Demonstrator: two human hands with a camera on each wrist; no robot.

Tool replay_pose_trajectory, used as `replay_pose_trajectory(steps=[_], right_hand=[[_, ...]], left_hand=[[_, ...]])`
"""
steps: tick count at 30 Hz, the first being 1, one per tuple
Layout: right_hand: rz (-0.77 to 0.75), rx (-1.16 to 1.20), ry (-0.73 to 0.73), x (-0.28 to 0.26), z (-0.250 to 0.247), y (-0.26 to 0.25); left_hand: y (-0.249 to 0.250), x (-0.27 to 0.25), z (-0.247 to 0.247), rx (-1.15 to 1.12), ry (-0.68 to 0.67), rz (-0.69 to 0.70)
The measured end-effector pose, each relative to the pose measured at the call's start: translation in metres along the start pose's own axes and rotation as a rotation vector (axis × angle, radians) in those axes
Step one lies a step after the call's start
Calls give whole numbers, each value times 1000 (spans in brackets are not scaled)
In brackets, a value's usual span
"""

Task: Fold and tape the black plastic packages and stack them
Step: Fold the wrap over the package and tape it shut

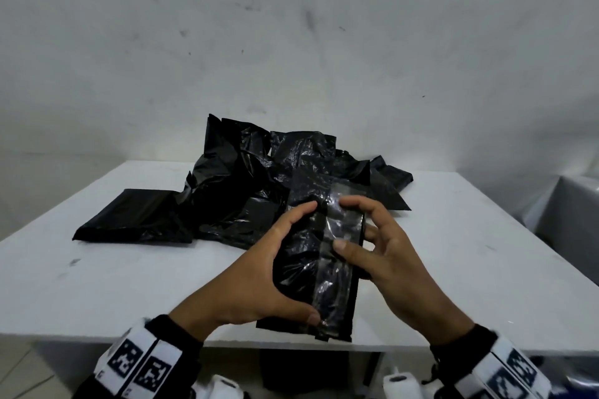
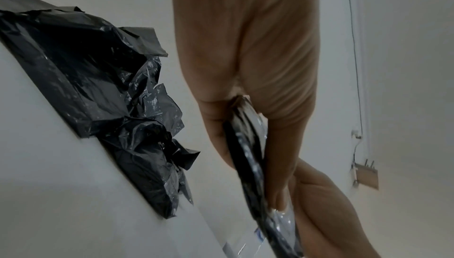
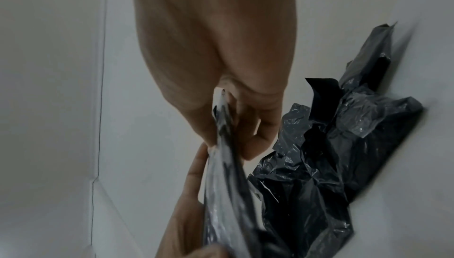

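1. Folded black package (image 1: 319, 256), clear tape strip (image 1: 340, 236) lengthwise, lower centre of frame, above worktop (image 1: 470, 236).
2. Left hand (image 1: 259, 272) curled around its left edge.
3. Right hand (image 1: 385, 253) pinching its right edge.
4. Heap of black packages (image 1: 233, 185) mid-frame, behind.

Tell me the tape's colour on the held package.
Clear and glossy tape over the black package; head view shows it best.

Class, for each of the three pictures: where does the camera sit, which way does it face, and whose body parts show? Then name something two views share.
Head: worn on the head, looking forward and down at the white table; left hand and right hand grip the folded package.
Left wrist: looks along the left hand.
Right wrist: looks along the right hand.
Shared: the pile of black packages.
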State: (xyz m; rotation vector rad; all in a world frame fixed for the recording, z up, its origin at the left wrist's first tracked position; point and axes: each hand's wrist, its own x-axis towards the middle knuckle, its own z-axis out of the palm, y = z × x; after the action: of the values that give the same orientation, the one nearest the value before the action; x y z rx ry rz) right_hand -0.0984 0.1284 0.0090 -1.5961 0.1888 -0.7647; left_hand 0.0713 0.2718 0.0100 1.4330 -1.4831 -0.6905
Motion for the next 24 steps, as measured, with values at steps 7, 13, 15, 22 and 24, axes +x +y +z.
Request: replay_pose_trajectory(steps=[7, 13, 15, 22, 24], right_hand=[[12, 76, 90, 5, 3, -2], [107, 155, 213, 17, 6, -11], [154, 204, 250, 22, 4, -15], [327, 262, 203, 27, 0, -23], [385, 278, 186, 26, -2, -23]], left_hand=[[2, -9, 1, 49, -34, -12], [5, -10, 2, 31, -34, -14], [7, -11, 3, 33, -41, -14], [8, -12, -1, 81, -52, 5], [6, -14, -3, 82, -47, 3]])
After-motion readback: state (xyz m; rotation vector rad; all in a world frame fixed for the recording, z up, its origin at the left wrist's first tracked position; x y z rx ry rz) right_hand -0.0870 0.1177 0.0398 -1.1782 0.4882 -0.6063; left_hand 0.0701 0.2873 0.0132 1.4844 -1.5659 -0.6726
